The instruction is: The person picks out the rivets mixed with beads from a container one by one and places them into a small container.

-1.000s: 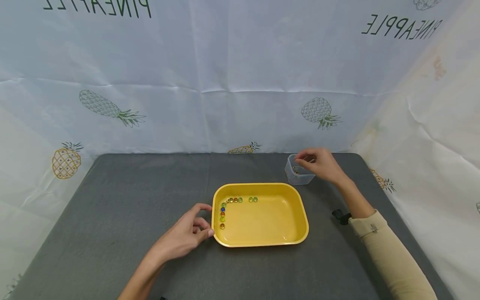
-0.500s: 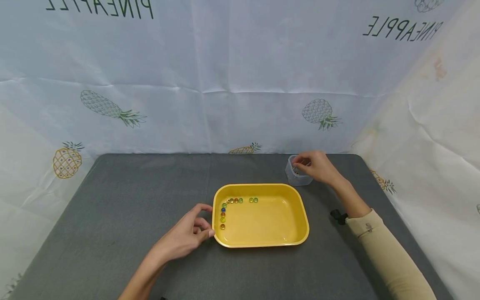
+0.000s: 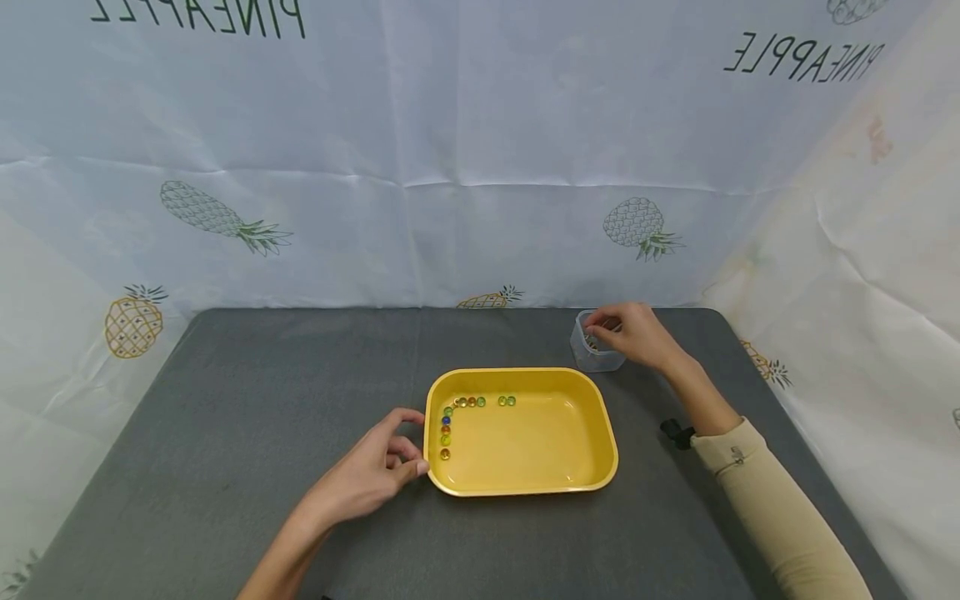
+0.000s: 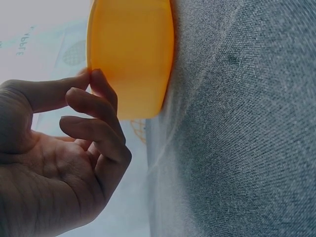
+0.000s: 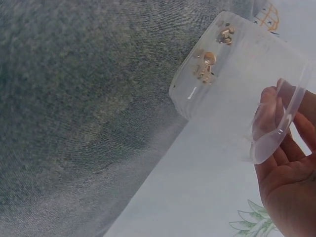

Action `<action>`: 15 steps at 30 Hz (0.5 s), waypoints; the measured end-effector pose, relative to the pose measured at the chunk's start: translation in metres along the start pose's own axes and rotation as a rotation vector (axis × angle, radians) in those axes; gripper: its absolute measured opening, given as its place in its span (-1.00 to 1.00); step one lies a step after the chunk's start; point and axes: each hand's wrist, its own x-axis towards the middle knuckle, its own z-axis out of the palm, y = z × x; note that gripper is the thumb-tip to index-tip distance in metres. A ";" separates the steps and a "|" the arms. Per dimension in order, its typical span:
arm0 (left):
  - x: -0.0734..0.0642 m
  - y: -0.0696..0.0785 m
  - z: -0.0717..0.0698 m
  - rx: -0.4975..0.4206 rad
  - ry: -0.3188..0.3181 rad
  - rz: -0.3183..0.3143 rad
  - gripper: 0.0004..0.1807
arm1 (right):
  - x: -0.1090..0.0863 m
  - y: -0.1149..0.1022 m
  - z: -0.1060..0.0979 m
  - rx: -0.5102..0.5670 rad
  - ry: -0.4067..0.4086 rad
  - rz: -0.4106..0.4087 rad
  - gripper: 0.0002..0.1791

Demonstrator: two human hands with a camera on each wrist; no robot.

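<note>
My left hand (image 3: 367, 468) is at the left side of the yellow tray (image 3: 540, 450), its thumb and index fingertip touching the rim. Small glass marbles (image 3: 462, 402) in green, amber and blue lie in the tray, lining its left side and part of its far side. A gap splits the far row, with two green marbles (image 3: 507, 401) to its right. Beyond the tray's far right corner stands a clear plastic box (image 3: 596, 361). The fingers of my right hand (image 3: 633, 333) reach over its rim and inside. Several shiny gold-looking pieces (image 5: 209, 59) lie at its bottom; whether the fingertips pinch one is unclear.
A grey cloth-covered table (image 3: 300, 367) lies beneath everything. White curtains (image 3: 487, 125) printed with pineapples hang along its far edge and sides. A small dark object (image 3: 678, 433) shows beneath my right wrist.
My right hand has dipped lower and slightly left into the clear box, then stayed there. The left hand, the tray and the marbles have not moved.
</note>
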 end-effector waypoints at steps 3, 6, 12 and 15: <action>0.000 0.000 0.000 0.000 0.001 -0.004 -0.36 | 0.000 -0.001 -0.001 0.001 0.003 0.001 -0.83; 0.000 0.000 0.000 0.000 0.002 -0.007 -0.35 | 0.000 -0.004 -0.003 -0.002 0.011 -0.007 -0.83; 0.000 0.000 0.000 0.010 0.006 -0.005 -0.35 | 0.000 -0.015 -0.008 0.000 0.045 -0.009 -0.82; 0.000 0.000 0.001 0.016 0.009 -0.005 -0.35 | -0.001 -0.023 -0.010 0.017 0.065 -0.013 -0.80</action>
